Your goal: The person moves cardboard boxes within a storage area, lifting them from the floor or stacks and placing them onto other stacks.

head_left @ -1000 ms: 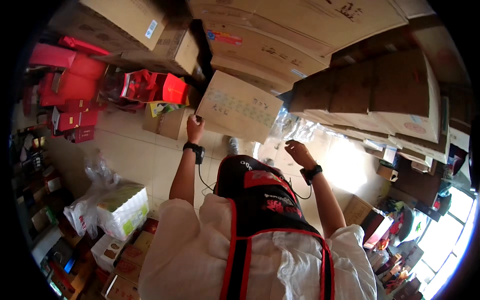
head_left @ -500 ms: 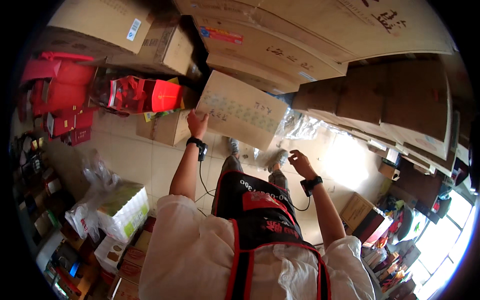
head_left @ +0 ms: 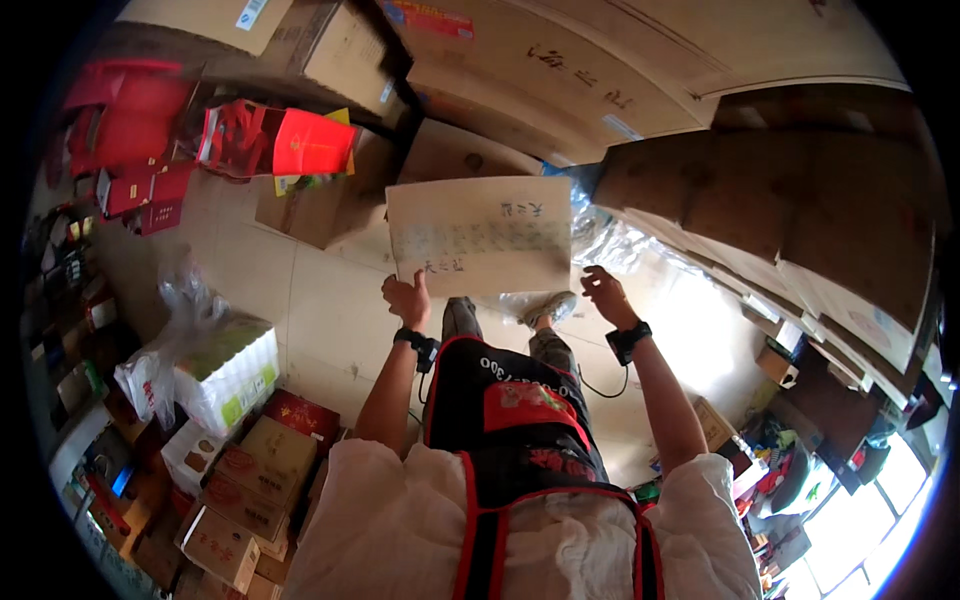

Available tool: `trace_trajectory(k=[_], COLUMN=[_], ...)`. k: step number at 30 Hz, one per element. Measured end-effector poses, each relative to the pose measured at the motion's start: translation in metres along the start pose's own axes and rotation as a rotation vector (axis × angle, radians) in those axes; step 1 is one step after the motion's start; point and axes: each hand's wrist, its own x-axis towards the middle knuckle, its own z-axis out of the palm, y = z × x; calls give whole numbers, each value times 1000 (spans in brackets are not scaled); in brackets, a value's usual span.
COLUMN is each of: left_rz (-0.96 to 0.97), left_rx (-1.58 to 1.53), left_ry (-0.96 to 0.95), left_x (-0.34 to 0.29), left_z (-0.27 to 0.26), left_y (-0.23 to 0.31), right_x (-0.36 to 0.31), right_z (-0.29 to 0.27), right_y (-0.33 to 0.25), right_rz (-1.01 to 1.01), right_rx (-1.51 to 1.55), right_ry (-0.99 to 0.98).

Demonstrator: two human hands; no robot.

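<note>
A flat-topped cardboard box (head_left: 483, 225) with dark handwriting and a faded band across its face lies in front of me, above my feet. My left hand (head_left: 408, 300) is at its near left corner, with the thumb against the face and the fingers curled by the edge. Just off the near right corner, my right hand (head_left: 608, 297) hangs with fingers parted and slightly bent, holding nothing. A gap shows between it and the box. What bears the box from below is hidden.
Tall stacked cartons (head_left: 560, 80) stand ahead, and a row of cartons (head_left: 740, 190) lines the right. Crumpled clear plastic (head_left: 610, 240) lies beside the box. Left are a red gift bag (head_left: 305, 143), a wrapped white-and-green pack (head_left: 228, 370) and stacked cartons (head_left: 250, 480).
The box has turned from a slant to nearly square with me and come slightly closer. My left hand has moved right and nearer with its corner; my right hand has risen slightly.
</note>
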Motion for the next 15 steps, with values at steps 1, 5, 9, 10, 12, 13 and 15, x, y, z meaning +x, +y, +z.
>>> trace_trajectory(k=[1,5,9,10,12,13,15], left_rz=[-89,-19,333,307,362,450,433], left_rx=[63,-21,-511,-520,-378,-241,-267], left_ry=[-117,-266,-357,-399,-378,-312,-434], left_x=[1,44,92,103,131,148,174], left_z=[-7,-28,-31,-29,-30,-31,-23], left_y=[-9,-27,69,84,89,89,93], right_x=[3,17,17,21,31,42,59], right_z=[3,11,17,22,45,54,78], right_y=[5,36,87,100,99,90,115], right_rz=[54,401,630,634,630,612,375], right_rx=[28,423,672,717,866,963,863], right_ry=[-11,-134,-147,-170,-194,-186,-155])
